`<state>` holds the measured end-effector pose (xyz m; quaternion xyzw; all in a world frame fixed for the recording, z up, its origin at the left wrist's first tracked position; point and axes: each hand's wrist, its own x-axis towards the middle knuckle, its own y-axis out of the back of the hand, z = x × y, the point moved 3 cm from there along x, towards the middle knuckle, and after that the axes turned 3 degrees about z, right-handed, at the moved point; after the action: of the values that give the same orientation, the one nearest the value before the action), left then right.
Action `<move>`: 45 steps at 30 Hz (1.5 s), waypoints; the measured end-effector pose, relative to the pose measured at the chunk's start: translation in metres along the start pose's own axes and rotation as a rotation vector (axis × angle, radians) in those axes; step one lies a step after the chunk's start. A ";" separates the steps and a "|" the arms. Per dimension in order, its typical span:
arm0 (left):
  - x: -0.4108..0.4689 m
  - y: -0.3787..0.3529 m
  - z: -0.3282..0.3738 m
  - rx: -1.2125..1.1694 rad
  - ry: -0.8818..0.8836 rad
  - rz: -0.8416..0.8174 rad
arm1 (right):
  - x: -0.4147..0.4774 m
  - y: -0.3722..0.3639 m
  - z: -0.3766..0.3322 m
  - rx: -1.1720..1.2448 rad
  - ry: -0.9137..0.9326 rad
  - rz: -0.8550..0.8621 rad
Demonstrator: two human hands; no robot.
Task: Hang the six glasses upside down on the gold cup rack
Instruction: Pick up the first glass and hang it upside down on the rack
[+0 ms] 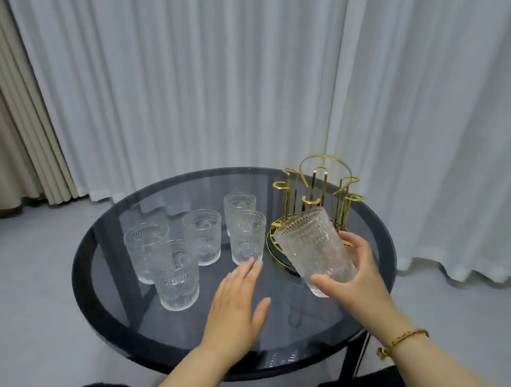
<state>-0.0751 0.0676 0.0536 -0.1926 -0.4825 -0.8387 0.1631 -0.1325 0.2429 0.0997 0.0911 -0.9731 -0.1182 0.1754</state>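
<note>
One glass lifted, five standing

The right hand (355, 272) grips a tilted glass (314, 249) before the gold rack (321, 194) at the table's (111, 312) two-o'clock edge; the left hand (236, 303) hovers flat, fingers spread, over bare tabletop, five glasses (191, 243) toward ten o'clock.

Round dark glass table (110, 294), white curtains (195, 85) behind

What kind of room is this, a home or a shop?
Probably a room in a home: floor-length white curtains cover the wall, and a small round dark glass table stands on a pale floor, bearing drinking glasses and a gold cup rack.
</note>
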 end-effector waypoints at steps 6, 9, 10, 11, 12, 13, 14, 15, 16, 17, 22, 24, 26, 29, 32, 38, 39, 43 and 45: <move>0.087 0.004 0.039 -0.032 -0.132 0.083 | 0.023 0.085 -0.023 -0.001 0.009 0.119; 0.123 -0.002 0.048 0.059 -0.173 0.018 | 0.049 0.120 -0.031 0.022 0.004 0.171; 0.130 -0.006 0.050 0.097 -0.186 -0.022 | 0.057 0.129 -0.033 0.013 0.006 0.187; 0.136 -0.010 0.051 0.118 -0.193 -0.065 | 0.066 0.136 -0.034 -0.004 0.007 0.206; 0.140 -0.014 0.052 0.126 -0.196 -0.102 | 0.075 0.142 -0.034 -0.020 -0.001 0.232; 0.144 -0.018 0.053 0.120 -0.194 -0.122 | 0.085 0.148 -0.035 -0.036 -0.012 0.258; 0.147 -0.020 0.053 0.107 -0.187 -0.124 | 0.094 0.151 -0.036 -0.056 -0.018 0.277; 0.149 -0.021 0.052 0.088 -0.182 -0.112 | 0.104 0.154 -0.038 -0.087 -0.022 0.287; 0.150 -0.021 0.052 0.071 -0.179 -0.089 | 0.113 0.155 -0.041 -0.130 -0.022 0.295; 0.151 -0.020 0.051 0.062 -0.181 -0.061 | 0.123 0.156 -0.044 -0.171 -0.013 0.299; 0.160 -0.009 0.055 0.119 -0.281 0.019 | 0.174 0.146 -0.064 -0.358 0.081 0.296; 0.162 -0.002 0.056 0.186 -0.388 0.066 | 0.193 0.138 -0.066 -0.421 0.108 0.254; 0.162 0.004 0.053 0.238 -0.433 0.077 | 0.211 0.128 -0.063 -0.431 0.103 0.201; 0.158 0.004 0.044 0.188 -0.426 0.077 | 0.234 0.109 -0.056 -0.453 0.080 0.104; 0.147 -0.004 0.039 0.139 -0.404 0.098 | 0.248 0.088 -0.053 -0.515 0.072 -0.003; 0.146 -0.011 0.035 0.103 -0.349 0.119 | 0.264 0.055 -0.042 -0.701 0.091 -0.170; 0.146 -0.011 0.034 0.100 -0.350 0.117 | 0.265 0.051 -0.039 -0.718 0.083 -0.192; 0.146 -0.013 0.030 0.077 -0.355 0.110 | 0.265 0.037 -0.026 -0.776 0.060 -0.282; 0.146 -0.012 0.029 0.052 -0.359 0.113 | 0.265 0.031 -0.020 -0.780 0.046 -0.331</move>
<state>-0.2035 0.0856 0.1279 -0.3615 -0.5139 -0.7676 0.1263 -0.3735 0.2110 0.2103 0.1756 -0.8234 -0.5022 0.1972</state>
